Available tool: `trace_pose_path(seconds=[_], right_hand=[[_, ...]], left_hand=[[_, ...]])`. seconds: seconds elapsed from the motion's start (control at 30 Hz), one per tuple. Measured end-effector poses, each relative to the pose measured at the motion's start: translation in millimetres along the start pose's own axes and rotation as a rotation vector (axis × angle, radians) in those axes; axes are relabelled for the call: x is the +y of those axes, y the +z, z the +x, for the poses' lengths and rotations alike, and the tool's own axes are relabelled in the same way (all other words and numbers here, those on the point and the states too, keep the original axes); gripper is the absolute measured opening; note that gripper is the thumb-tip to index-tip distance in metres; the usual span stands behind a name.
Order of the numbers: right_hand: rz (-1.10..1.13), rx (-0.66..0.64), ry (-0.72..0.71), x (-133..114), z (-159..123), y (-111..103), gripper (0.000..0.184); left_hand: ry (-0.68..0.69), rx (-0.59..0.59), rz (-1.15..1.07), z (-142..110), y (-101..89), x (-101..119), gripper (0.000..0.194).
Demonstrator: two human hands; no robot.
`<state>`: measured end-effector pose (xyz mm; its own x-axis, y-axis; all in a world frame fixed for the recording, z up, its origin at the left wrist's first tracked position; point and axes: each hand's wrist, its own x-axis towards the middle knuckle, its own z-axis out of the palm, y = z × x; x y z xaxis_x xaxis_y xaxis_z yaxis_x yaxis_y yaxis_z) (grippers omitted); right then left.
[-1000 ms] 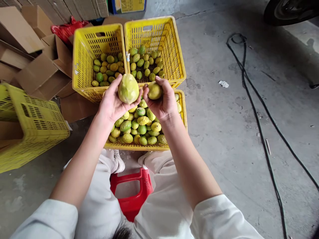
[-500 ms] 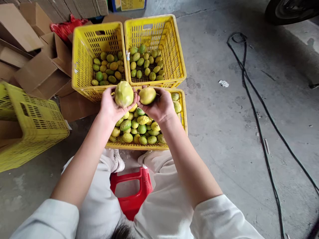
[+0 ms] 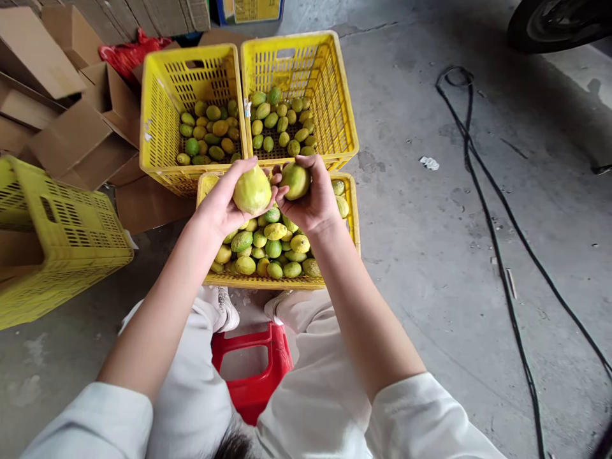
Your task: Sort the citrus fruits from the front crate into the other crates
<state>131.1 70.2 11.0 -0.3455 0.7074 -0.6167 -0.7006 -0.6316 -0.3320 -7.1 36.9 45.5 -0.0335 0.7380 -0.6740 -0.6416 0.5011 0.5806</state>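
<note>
My left hand (image 3: 222,203) is closed around a pale yellow-green, lumpy lemon (image 3: 252,190), thumb along its upper left side. A greener, smoother lemon (image 3: 295,181) is gripped in my right hand (image 3: 313,203), the thumb over its top. Both hands are side by side, fingertips nearly meeting, above the front yellow crate (image 3: 354,223). Many green and yellow lemons (image 3: 274,248) fill that crate, partly hidden by my hands and forearms.
Behind stand two yellow crates, a left one (image 3: 152,121) and a right one (image 3: 345,108), each with several lemons. Another yellow crate (image 3: 86,223) and cardboard boxes (image 3: 76,140) are at left. A red stool (image 3: 255,389) is between my legs; a black cable (image 3: 502,268) crosses the floor at right.
Both hands have shifted slightly right and turned. The lemons, earlier resting on upturned palms, are now gripped with the thumbs over them. The right-hand lemon has been rotated.
</note>
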Motion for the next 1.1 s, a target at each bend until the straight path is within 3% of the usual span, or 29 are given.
trace_pose_path(seconds=[0.1, 0.27, 0.37, 0.53, 0.73, 0.9, 0.97, 1.1], right_hand=[[0.146, 0.085, 0.053, 1.1, -7.2, 4.6, 0.038], [0.282, 0.460, 0.050, 11.0, -5.0, -2.0, 0.035], [0.253, 0.503, 0.061, 14.1, -1.0, -5.5, 0.033], [0.185, 0.534, 0.067, 14.8, 9.6, -11.4, 0.031], [0.169, 0.538, 0.040, 21.0, 30.9, -20.9, 0.032], [0.178, 0.515, 0.073, 17.5, 30.5, -3.9, 0.034], [0.204, 0.444, 0.024, 12.1, 26.6, 5.9, 0.036], [0.244, 0.134, -0.193, -1.9, 25.9, 12.1, 0.046]], left_hand=[[-0.062, 0.111, -0.009, 3.5, -1.4, -2.4, 0.028], [-0.104, 0.313, -0.171, 10.5, -9.2, -5.2, 0.027], [-0.099, 0.395, -0.205, 14.4, -13.9, -9.2, 0.027], [-0.085, 0.424, -0.221, 16.8, -17.5, -13.8, 0.031], [-0.109, 0.478, -0.217, 16.4, -20.6, -11.6, 0.024], [-0.120, 0.496, -0.235, 12.3, -20.8, -8.3, 0.021], [-0.133, 0.493, -0.219, 9.6, -20.3, -6.0, 0.019], [-0.132, 0.480, -0.197, 7.9, -24.5, -2.5, 0.020]])
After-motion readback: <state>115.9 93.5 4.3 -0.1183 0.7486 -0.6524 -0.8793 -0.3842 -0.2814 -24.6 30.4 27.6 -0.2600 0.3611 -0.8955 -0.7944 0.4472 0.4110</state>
